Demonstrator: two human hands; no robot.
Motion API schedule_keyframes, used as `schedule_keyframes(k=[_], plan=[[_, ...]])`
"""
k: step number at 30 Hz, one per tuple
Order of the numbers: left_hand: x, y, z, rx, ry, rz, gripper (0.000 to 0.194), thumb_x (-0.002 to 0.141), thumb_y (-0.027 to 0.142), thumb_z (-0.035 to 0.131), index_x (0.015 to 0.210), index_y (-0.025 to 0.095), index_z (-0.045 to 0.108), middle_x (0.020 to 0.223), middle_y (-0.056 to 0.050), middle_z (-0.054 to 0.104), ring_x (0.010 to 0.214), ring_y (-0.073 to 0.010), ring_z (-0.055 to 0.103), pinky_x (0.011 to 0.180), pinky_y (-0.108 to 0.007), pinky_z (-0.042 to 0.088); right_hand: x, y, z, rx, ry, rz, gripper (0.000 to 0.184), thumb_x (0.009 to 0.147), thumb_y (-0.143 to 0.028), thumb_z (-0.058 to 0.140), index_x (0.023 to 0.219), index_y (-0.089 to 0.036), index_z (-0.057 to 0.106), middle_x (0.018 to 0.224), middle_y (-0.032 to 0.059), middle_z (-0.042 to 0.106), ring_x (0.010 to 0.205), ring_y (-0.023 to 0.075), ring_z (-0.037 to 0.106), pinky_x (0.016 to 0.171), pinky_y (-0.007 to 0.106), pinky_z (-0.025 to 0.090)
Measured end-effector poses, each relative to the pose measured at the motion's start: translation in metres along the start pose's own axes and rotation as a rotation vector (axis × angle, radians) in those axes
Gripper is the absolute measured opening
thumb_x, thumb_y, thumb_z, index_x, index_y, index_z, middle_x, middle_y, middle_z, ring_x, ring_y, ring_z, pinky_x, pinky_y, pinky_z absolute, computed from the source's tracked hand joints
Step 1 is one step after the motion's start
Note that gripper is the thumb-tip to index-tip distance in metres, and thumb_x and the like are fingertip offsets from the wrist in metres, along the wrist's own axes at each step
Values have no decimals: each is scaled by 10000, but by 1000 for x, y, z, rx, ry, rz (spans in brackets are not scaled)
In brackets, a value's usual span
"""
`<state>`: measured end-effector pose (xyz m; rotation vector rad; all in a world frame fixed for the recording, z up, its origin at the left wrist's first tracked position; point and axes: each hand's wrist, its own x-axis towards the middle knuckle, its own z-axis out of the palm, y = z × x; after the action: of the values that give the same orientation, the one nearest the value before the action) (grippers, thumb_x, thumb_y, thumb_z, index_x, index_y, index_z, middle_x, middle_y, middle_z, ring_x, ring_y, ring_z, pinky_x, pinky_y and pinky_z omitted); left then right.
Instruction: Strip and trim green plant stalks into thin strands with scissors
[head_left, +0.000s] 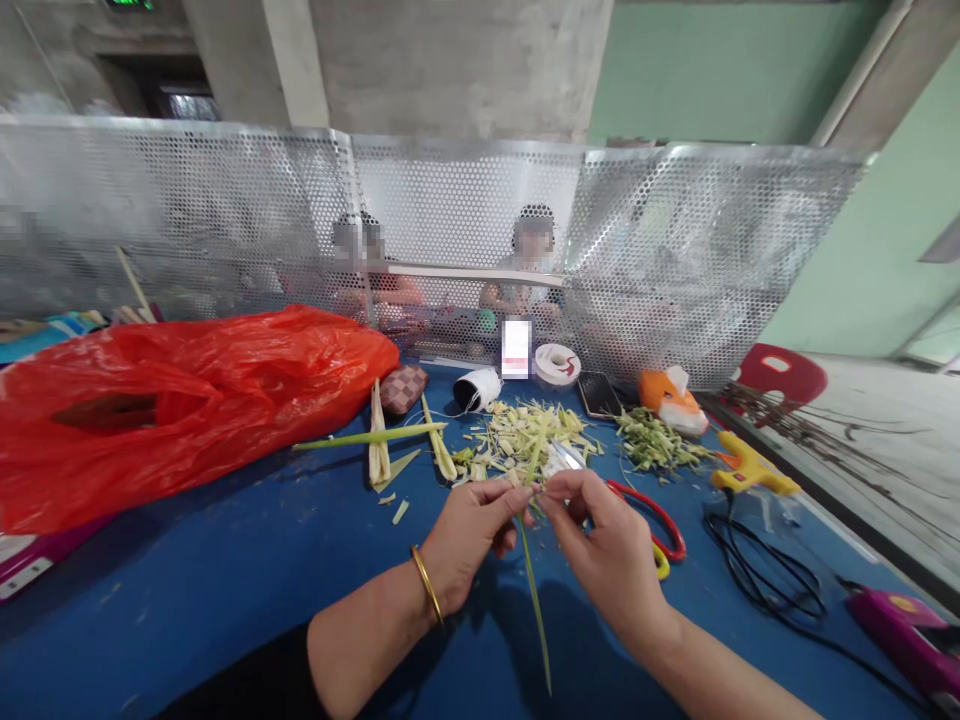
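My left hand (474, 530) wears a gold bangle at the wrist and pinches a narrow green leaf strip (535, 610), whose long end hangs down toward me. Thumb and forefinger of my right hand (604, 545) are closed on the same strip, right beside the left fingertips. What lies exactly between the fingertips is too small to make out. Just beyond the hands spreads a heap of pale green leaf scraps (517, 435). Scissors with a red and yellow handle (667, 525) lie partly behind my right hand, blades toward the heap.
A red plastic bag (300, 350) covers the left side. Leaf pieces (379, 450), a thread spool (480, 388), a ribbon roll (557, 366), a phone (598, 395) and a tissue pack (670, 400) stand behind. A yellow glue gun (750, 468) with black cable lies right.
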<state>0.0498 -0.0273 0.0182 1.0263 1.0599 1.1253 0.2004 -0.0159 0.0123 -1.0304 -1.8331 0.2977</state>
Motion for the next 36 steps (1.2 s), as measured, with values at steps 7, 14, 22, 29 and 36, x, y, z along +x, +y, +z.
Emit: schedule_keyframes(k=[7,14,22,29,36], plan=[[-1,-1,3,-189,34,-26,329,706,459,707,703,134,653,663,19,565,442,-36,406,414,-182,285,-3,-1,1,-169,19,-145,44,867,-192,513,841,-212,542,706,3,634,591,138,600,563,242,441],[-1,-8,7,-158,25,-20,356,652,463,746,612,126,639,501,42,482,425,-59,409,412,-196,298,-7,-3,4,-123,-28,-70,41,864,-192,522,869,-206,560,725,9,645,599,139,598,574,252,456],[0,1,2,-267,87,-85,282,639,395,778,727,140,693,610,24,587,425,-33,435,411,-175,303,18,6,-13,129,-147,-196,105,869,-197,560,925,-222,644,1031,70,584,733,141,602,673,297,514],[0,-3,3,-270,23,-75,301,627,397,787,698,129,669,630,22,581,433,-35,438,404,-185,301,20,4,-16,48,-224,-245,137,885,-188,520,787,-200,614,948,69,597,866,183,603,753,322,513],[0,-3,3,-258,11,-75,322,633,431,776,670,135,654,579,47,531,422,-32,425,403,-184,289,16,2,-13,81,-269,-184,23,859,-206,580,873,-201,598,1044,75,561,781,157,596,706,316,519]])
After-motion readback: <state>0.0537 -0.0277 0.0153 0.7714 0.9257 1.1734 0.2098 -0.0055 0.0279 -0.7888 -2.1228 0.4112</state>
